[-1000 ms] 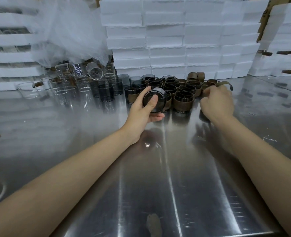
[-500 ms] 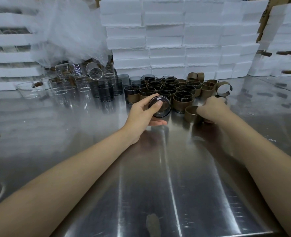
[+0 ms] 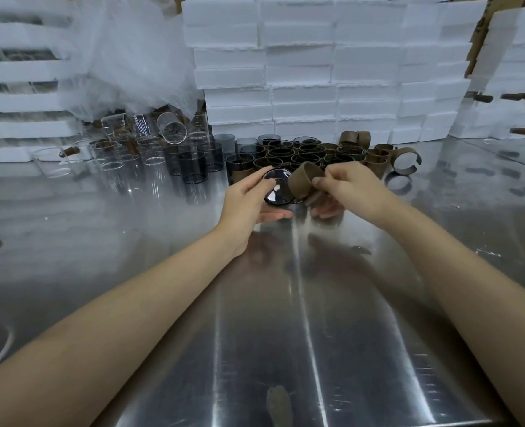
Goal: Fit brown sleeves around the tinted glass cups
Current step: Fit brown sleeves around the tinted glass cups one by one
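brown sleeve (image 3: 305, 182) in right hand (image 3: 352, 190), tinted cup (image 3: 278, 191) in left hand (image 3: 246, 204)

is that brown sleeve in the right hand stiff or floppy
Probably springy rather than floppy: the sleeve keeps its curve while pinched by the right hand. The open sleeve on the table stands as a C, so likely it flexes open.

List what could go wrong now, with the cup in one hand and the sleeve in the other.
1. The smooth tinted glass cup, tipped sideways in the left hand, could slip onto the steel table.
2. The curled brown sleeve, pinched by the right hand, may go on crooked.
3. Either hand might topple the crowded sleeved cups right behind.
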Demonstrator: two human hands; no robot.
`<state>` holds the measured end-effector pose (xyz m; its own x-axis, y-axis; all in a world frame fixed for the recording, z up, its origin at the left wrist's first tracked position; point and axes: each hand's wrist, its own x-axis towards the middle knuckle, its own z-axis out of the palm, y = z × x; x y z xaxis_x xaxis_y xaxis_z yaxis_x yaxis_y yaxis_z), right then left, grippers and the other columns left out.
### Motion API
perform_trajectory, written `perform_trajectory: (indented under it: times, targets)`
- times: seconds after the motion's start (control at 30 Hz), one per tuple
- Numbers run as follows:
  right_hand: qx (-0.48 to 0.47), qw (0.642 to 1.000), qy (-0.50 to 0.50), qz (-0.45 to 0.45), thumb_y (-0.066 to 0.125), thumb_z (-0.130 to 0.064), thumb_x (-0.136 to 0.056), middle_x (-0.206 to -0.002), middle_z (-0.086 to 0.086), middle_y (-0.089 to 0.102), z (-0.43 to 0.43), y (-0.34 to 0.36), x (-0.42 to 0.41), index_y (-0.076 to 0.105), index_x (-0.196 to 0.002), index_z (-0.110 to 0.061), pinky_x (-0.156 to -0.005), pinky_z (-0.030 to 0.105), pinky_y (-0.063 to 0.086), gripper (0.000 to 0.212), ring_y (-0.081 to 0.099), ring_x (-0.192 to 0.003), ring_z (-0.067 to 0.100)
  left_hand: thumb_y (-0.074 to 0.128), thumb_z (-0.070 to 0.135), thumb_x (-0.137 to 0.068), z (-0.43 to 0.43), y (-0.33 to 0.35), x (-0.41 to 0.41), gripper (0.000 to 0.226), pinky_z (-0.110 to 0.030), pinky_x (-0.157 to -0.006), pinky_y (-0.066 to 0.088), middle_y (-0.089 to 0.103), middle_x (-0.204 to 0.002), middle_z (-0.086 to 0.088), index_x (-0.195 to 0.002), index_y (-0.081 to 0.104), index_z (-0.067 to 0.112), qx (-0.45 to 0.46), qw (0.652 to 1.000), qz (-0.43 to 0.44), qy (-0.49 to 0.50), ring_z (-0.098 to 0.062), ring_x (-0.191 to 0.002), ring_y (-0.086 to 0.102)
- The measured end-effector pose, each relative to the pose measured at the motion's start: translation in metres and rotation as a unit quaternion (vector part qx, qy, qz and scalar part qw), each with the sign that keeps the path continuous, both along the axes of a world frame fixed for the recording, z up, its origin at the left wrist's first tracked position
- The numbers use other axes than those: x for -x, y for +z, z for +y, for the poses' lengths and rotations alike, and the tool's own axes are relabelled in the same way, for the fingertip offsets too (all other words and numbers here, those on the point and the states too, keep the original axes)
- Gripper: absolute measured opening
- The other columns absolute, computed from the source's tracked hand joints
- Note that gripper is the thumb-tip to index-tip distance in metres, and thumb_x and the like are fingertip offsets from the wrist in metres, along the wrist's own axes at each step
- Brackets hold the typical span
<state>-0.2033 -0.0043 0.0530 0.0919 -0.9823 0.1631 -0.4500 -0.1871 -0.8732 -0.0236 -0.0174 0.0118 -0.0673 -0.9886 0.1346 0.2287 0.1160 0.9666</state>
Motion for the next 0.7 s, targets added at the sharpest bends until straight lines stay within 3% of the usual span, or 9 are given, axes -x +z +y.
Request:
perform_trajectory:
  times: [0.07, 0.13, 0.23, 0.33, 0.5, 0.6, 0.7]
  targets:
    - [0.076, 0.997, -0.027, 0.012, 0.056, -0.011, -0.096, -0.072, 0.024, 0.064, -0.002, -0.004, -0.003, 0.035, -0.064, -0.013, -0.055, 0.025, 0.057, 0.038, 0.072, -0.060, 0.017, 0.062, 0.013, -0.096, 0.001, -0.001, 0.002, 0.036, -0.033, -0.070, 0.062, 0.067, -0.123, -0.011, -0.131, 0.061, 0.018, 0.017, 0.999, -0.028, -0.005, -0.033, -0.067, 0.074]
    - [0.150, 0.985, -0.053, 0.064, 0.058, -0.010, -0.093, -0.057, 0.006, 0.052, -0.003, -0.008, -0.005, 0.032, -0.058, -0.014, -0.046, 0.012, 0.043, 0.043, 0.061, -0.047, -0.003, 0.063, 0.013, -0.095, 0.003, 0.000, 0.003, 0.039, -0.032, -0.069, 0.063, 0.069, -0.119, -0.012, -0.133, 0.060, 0.016, 0.029, 0.999, -0.037, -0.016, -0.034, -0.068, 0.074]
    - [0.202, 0.973, -0.063, 0.089, 0.059, -0.011, -0.090, -0.051, -0.001, 0.039, -0.006, -0.014, -0.005, 0.030, -0.055, -0.015, -0.052, 0.018, 0.039, 0.046, 0.050, -0.042, -0.007, 0.056, 0.011, -0.098, 0.006, 0.002, 0.003, 0.035, -0.032, -0.067, 0.062, 0.070, -0.114, -0.015, -0.132, 0.061, 0.015, 0.026, 0.998, -0.044, -0.024, -0.036, -0.068, 0.073]
    - [0.221, 0.970, -0.065, 0.079, 0.059, -0.008, -0.088, -0.050, 0.000, 0.035, -0.008, -0.017, -0.006, 0.028, -0.053, -0.015, -0.056, 0.025, 0.042, 0.048, 0.046, -0.041, -0.001, 0.044, 0.017, -0.103, 0.010, 0.003, 0.003, 0.030, -0.027, -0.060, 0.061, 0.070, -0.111, -0.013, -0.123, 0.066, 0.020, 0.035, 0.996, -0.067, -0.036, -0.035, -0.067, 0.073]
    - [0.253, 0.960, -0.077, 0.092, 0.059, -0.009, -0.086, -0.046, -0.002, 0.033, -0.009, -0.019, -0.007, 0.026, -0.051, -0.017, -0.049, 0.016, 0.031, 0.049, 0.041, -0.041, 0.002, 0.058, 0.038, -0.096, 0.014, 0.004, 0.006, 0.024, -0.023, -0.058, 0.059, 0.072, -0.111, 0.002, -0.117, 0.065, 0.028, 0.062, 0.990, -0.100, -0.078, -0.033, -0.069, 0.074]
    - [0.257, 0.957, -0.070, 0.113, 0.060, -0.012, -0.086, -0.047, 0.000, 0.034, -0.009, -0.019, -0.007, 0.028, -0.051, -0.016, -0.053, 0.025, 0.030, 0.047, 0.032, -0.047, 0.010, 0.065, 0.025, -0.093, 0.014, 0.002, 0.006, 0.021, -0.021, -0.058, 0.057, 0.074, -0.102, 0.011, -0.113, 0.066, 0.030, 0.068, 0.989, -0.095, -0.089, -0.030, -0.067, 0.074]
    - [0.255, 0.959, -0.062, 0.109, 0.062, -0.012, -0.084, -0.048, -0.001, 0.033, -0.010, -0.019, -0.008, 0.029, -0.050, -0.017, -0.055, 0.029, 0.031, 0.048, 0.030, -0.049, 0.010, 0.060, 0.012, -0.096, 0.012, 0.002, 0.006, 0.026, -0.022, -0.059, 0.058, 0.069, -0.115, -0.005, -0.121, 0.064, 0.021, 0.067, 0.991, -0.080, -0.089, -0.024, -0.068, 0.074]
